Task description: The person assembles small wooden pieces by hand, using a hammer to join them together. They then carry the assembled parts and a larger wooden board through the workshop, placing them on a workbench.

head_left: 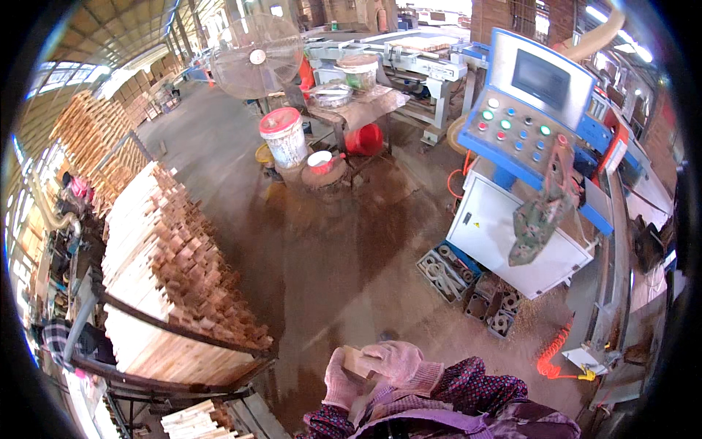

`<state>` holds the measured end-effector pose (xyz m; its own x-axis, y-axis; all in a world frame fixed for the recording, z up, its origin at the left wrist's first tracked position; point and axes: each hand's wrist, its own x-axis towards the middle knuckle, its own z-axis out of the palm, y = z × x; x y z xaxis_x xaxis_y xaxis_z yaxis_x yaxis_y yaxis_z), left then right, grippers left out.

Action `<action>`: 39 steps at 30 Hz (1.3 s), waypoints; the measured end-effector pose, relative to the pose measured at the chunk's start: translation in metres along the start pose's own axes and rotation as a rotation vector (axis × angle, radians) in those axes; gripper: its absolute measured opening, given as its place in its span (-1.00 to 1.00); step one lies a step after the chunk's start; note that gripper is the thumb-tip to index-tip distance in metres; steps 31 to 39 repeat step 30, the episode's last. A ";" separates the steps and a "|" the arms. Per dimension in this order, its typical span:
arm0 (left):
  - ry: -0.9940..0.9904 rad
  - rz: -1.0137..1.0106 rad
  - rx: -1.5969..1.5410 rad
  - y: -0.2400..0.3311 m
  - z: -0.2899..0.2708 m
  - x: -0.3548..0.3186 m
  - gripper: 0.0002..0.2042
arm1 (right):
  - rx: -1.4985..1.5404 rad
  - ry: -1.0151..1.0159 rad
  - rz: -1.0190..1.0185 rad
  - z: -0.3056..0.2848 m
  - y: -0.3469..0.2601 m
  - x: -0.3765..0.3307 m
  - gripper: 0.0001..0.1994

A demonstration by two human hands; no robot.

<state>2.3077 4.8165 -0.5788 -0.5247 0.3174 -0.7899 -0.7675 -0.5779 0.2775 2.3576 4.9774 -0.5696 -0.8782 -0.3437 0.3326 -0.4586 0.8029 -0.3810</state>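
Both my hands wear pale pink work gloves and are held together close to my body at the lower middle of the view. My left hand (341, 379) is closed on one side of a small tan piece of wood (357, 361). From the other side my right hand (396, 363) grips it, fingers bent over its top. Most of the piece is hidden by the gloves. Dark patterned sleeves and a purple apron (424, 421) show just below.
Left of me a large stack of wooden strips (175, 271) rests on a metal rack (175, 325). A control console (526, 110) stands on a white cabinet (504, 227) to the right, metal parts in bins (446, 274) beside it. Ahead are a bucket (284, 139) and a fan (256, 57).
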 end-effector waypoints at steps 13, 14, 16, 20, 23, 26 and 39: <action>0.123 0.608 1.088 0.185 -0.019 0.231 -0.69 | 0.224 0.049 0.463 0.029 0.267 0.283 -0.75; 0.194 0.707 1.253 0.195 -0.011 0.239 -0.71 | 0.220 0.000 0.518 0.029 0.292 0.304 -0.74; 0.271 0.839 1.638 0.224 0.000 0.251 -0.75 | 0.245 -0.011 0.562 0.027 0.342 0.350 -0.74; 0.349 0.453 1.544 0.251 -0.046 0.348 -0.65 | 0.303 0.088 0.681 0.048 0.435 0.445 -0.73; 0.452 0.239 1.596 0.319 0.057 0.389 -0.48 | 0.106 0.005 0.778 0.067 0.508 0.523 -0.69; 0.408 0.198 1.580 0.397 0.111 0.453 -0.42 | -0.063 -0.044 0.874 0.091 0.572 0.594 -0.67; 0.307 0.182 1.629 0.458 0.159 0.515 -0.41 | -0.045 -0.058 0.878 0.119 0.654 0.688 -0.68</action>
